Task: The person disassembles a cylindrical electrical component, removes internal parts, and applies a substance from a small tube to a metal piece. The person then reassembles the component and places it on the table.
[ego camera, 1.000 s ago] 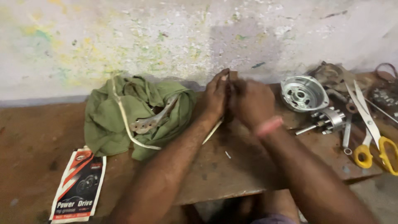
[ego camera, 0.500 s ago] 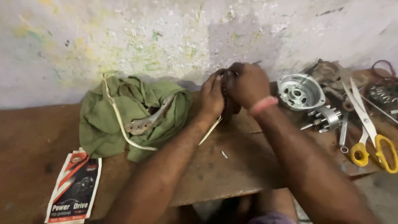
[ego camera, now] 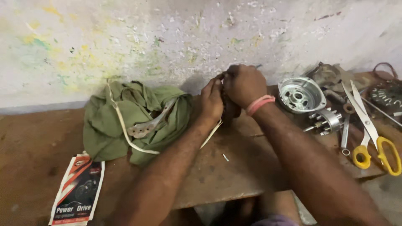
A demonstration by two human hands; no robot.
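Both hands are clamped on a dark round part point(ego camera: 229, 104) at the back of the worktop point(ego camera: 234, 175): right hand point(ego camera: 245, 86) over the top, left hand point(ego camera: 212, 100) against its left side, green cloth point(ego camera: 134, 121) just beside.

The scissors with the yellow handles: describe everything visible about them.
The scissors lie flat at the right end of the brown workbench, blades open in a narrow V pointing away toward the wall. The long blades look like bare pale metal; the two yellow loops look like plastic and sit nearest the bench edge. Neither hand touches them. A spanner lies just beside them.
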